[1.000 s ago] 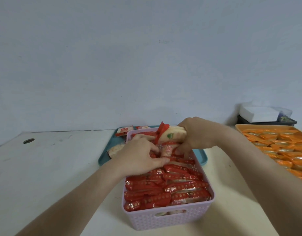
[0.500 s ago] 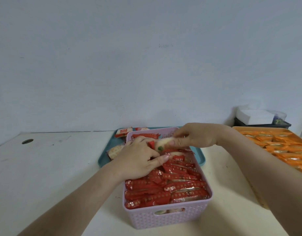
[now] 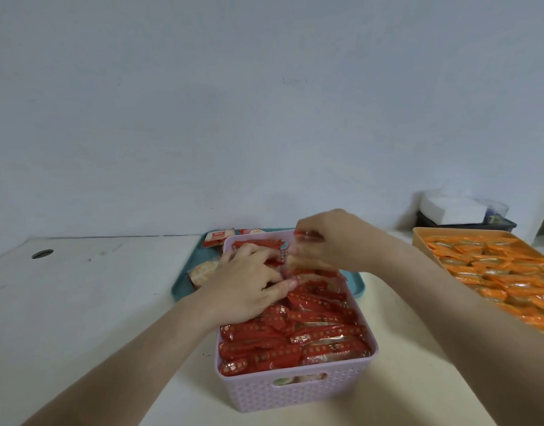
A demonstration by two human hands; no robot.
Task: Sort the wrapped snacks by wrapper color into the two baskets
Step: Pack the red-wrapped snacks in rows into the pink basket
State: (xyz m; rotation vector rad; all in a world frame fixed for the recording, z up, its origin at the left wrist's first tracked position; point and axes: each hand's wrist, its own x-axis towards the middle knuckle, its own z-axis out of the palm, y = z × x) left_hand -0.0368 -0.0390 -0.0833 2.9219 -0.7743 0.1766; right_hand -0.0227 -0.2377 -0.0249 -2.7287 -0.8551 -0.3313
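Observation:
A lilac woven basket stands in front of me, packed with red-wrapped snacks. My left hand lies palm down on the red snacks at the basket's far left, fingers pressing into them. My right hand hovers over the basket's far end, blurred, with a red-wrapped snack pinched in its fingers. An orange basket at the right is full of orange-wrapped snacks.
A teal tray behind the lilac basket holds a few loose wrapped snacks. A dark box with white paper stands at the back right. A cable hole sits in the white table at the far left. The wall is close behind.
My right hand has let go of the pale snack it was pushing into the far end of the basket and has risen slightly, now pinching a red one. My left hand stays on the pile.

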